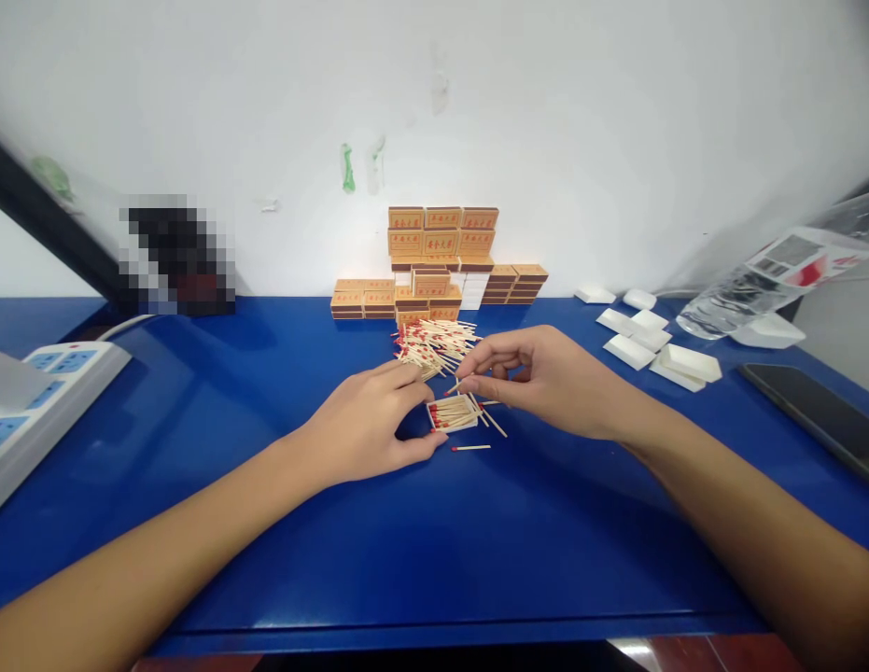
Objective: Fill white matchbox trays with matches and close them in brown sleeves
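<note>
A small white matchbox tray (pixel 474 422) lies on the blue table with red-tipped matches (pixel 449 412) in it. My left hand (pixel 374 420) grips the tray's left end between thumb and fingers. Just above the tray, my right hand (pixel 525 378) pinches a single match (pixel 454 387), its red head pointing down and left. Behind the tray is a heap of loose matches (pixel 438 345), partly hidden by my hands. A few stray matches (pixel 497 425) lie at the tray's right end, and one match (pixel 471 448) rests in front of it.
Stacked matchboxes (pixel 441 245) stand against the wall. Several white empty trays (pixel 628 352) lie to the right, near a plastic bottle (pixel 738 289) and a black phone (pixel 812 411). A power strip (pixel 91 378) sits at the left. The table's front edge (pixel 434 635) runs below my arms.
</note>
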Available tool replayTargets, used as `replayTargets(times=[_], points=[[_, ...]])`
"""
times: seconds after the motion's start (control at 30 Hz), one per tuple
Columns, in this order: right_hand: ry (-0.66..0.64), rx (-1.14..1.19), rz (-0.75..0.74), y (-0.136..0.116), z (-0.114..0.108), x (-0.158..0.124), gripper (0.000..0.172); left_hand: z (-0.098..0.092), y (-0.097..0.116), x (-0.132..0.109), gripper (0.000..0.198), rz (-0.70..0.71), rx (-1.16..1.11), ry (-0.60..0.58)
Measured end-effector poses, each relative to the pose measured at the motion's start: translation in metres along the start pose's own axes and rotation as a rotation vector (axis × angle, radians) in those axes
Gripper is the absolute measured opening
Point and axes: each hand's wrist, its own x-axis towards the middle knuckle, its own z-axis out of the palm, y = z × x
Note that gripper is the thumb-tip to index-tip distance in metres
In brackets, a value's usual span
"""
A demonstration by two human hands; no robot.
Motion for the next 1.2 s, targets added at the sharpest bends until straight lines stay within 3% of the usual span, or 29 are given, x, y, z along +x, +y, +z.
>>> replayTargets(times=[0.1, 0.27, 0.53, 0.7, 0.87, 1.2], points=[[-0.01, -0.067, -0.024, 0.004, 0.003, 0.001, 0.018, 0.0, 0.0, 0.0, 0.029, -0.006, 0.004, 0.002], [0.084, -0.064, -0.021, 0.011, 0.014, 0.004, 0.024, 0.0, -0.001, 0.001, 0.028, -0.002, 0.0, 0.007], [0.039, -0.156, -0.004, 0.013, 0.015, 0.002, 0.019, -0.001, -0.001, 0.001, 0.028, -0.001, 0.009, 0.002], [-0.138, -0.273, -0.014, 0.009, -0.005, -0.004, 0.018, -0.001, 0.0, 0.001, 0.027, -0.008, 0.015, 0.004], [-0.278, -0.235, 0.059, 0.005, -0.012, -0.006, 0.017, -0.001, -0.001, 0.001, 0.026, -0.003, 0.011, 0.013], [-0.19, -0.271, 0.016, 0.007, 0.002, -0.005, 0.012, -0.001, 0.0, 0.001, 0.025, -0.004, 0.01, 0.007]])
